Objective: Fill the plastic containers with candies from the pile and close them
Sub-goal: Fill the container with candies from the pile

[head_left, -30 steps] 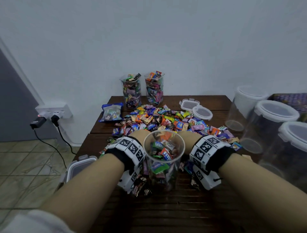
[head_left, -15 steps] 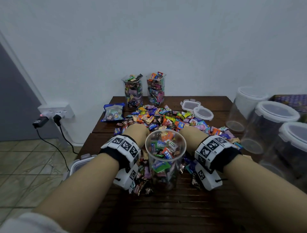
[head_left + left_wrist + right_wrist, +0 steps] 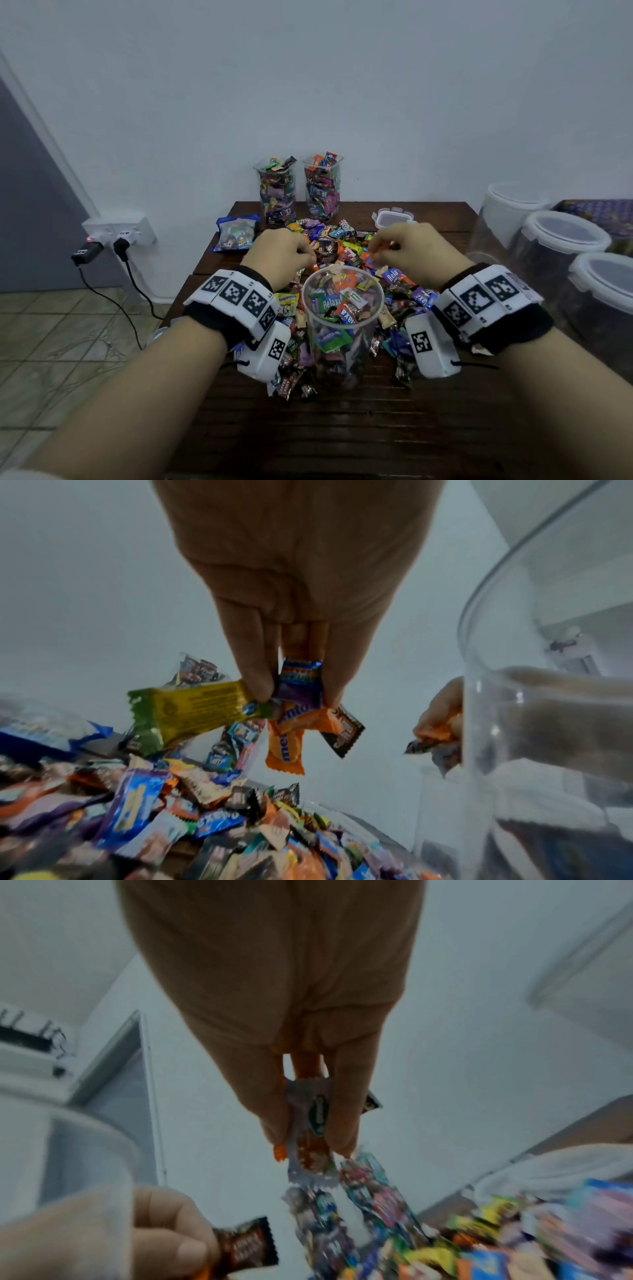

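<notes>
A clear round container (image 3: 342,308), partly filled with wrapped candies, stands open at the near edge of the candy pile (image 3: 337,241) on the dark wooden table (image 3: 342,428). My left hand (image 3: 281,253) is raised just behind the container's left rim and pinches a bunch of candies (image 3: 287,712): yellow-green, purple, orange and brown wrappers. My right hand (image 3: 407,250), lifted behind the right rim, pinches candies (image 3: 308,1134) too, a silver-and-green wrapper and an orange one. The container wall (image 3: 548,723) shows at the right of the left wrist view.
Two filled lidless containers (image 3: 298,190) stand at the back by the wall, with a blue candy bag (image 3: 234,234) to their left. A square lid (image 3: 394,217) lies behind my right hand. Large lidded tubs (image 3: 561,253) crowd the right side. A wall socket with plugs (image 3: 116,236) sits left.
Both hands have risen out of the pile beside the container and moved back over it, each now pinching a bunch of candies.
</notes>
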`<state>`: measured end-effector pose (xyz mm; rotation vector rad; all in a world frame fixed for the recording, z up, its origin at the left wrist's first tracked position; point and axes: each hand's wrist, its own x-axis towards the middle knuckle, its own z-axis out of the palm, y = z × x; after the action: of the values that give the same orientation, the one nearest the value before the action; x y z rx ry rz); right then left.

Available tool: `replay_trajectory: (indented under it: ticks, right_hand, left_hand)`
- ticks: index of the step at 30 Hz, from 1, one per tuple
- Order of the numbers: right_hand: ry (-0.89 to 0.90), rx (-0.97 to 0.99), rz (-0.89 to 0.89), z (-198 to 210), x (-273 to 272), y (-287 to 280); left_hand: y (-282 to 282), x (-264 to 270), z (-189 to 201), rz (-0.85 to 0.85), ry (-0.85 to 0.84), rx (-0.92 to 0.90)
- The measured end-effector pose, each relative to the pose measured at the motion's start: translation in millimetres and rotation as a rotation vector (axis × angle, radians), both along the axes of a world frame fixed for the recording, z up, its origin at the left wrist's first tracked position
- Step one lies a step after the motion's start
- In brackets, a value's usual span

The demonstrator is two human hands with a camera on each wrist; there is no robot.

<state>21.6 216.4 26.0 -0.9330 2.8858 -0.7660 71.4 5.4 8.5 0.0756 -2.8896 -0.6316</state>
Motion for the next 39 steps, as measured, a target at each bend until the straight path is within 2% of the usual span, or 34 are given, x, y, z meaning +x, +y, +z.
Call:
replay_trajectory:
  ticks: [5,10,13,18,22,29,33,35,39]
  right_hand:
    - [0.095,-0.155,0.037,23.1,18.3,4.2]
    - [0.199,-0.237,0.178,32.8,44.6,-3.0]
    - [0.247,-0.243,0.269,26.4,54.9,-5.5]
    - [0.204,-0.178,0.353,9.4,65.4,-10.3]
    - [0.201,-0.117,0.358,0.4,66.1,-13.0]
    - [0.213,-0.138,0.359,0.8,73.7,-12.7]
    - [0.312,-0.268,0.251,-7.9,79.9,-8.3]
    - [0.217,-0.328,0.201,-16.1,81.9,-3.3]
    - [-0.231,-0.44,0.134,-39.0,84.4,2.6]
  left_hand:
    - [0.7,7.5,12.9,0.003,0.074,0.065]
    - [4.5,13.4,22.1,0.006,0.111,0.102]
    - [6.3,15.6,25.4,0.002,0.134,0.133]
    - [8.8,17.9,29.5,0.0,0.163,0.146]
    - [10.9,20.3,31.3,-0.013,0.171,0.162]
    - [14.9,24.5,31.9,-0.026,0.169,0.211]
    - [14.1,26.5,33.1,-0.037,0.197,0.236]
    - [14.4,28.3,34.9,-0.045,0.215,0.225]
    - [18.7,33.7,40.7,-0.082,0.236,0.231]
